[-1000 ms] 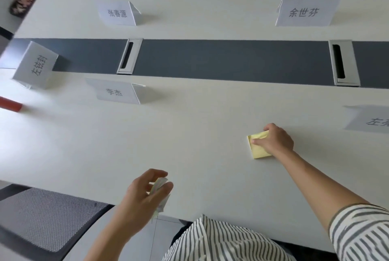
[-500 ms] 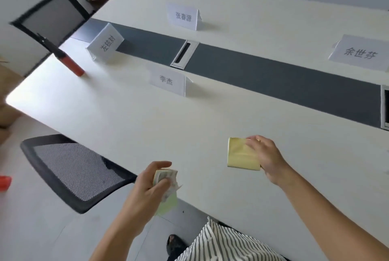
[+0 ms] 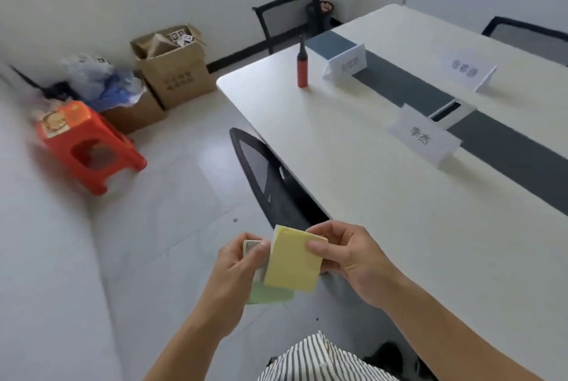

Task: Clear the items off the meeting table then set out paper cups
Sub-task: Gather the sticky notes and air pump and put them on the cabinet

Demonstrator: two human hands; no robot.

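My right hand pinches a yellow sticky-note pad by its right edge, off the table and over the floor. My left hand grips a small stack of cards and a green note pad, right beside and partly behind the yellow pad. The two pads touch or overlap. On the white meeting table stand a red hand pump near the left end and three paper name cards. No paper cups are in view.
A black mesh chair is pushed under the table's near edge. Other chairs stand at the far end. An orange plastic stool, cardboard boxes and bags sit on the floor at the left wall.
My right hand lifted the yellow pad off the table and brought it to my left hand. My view turned left, away from the table towards the floor and the boxes.
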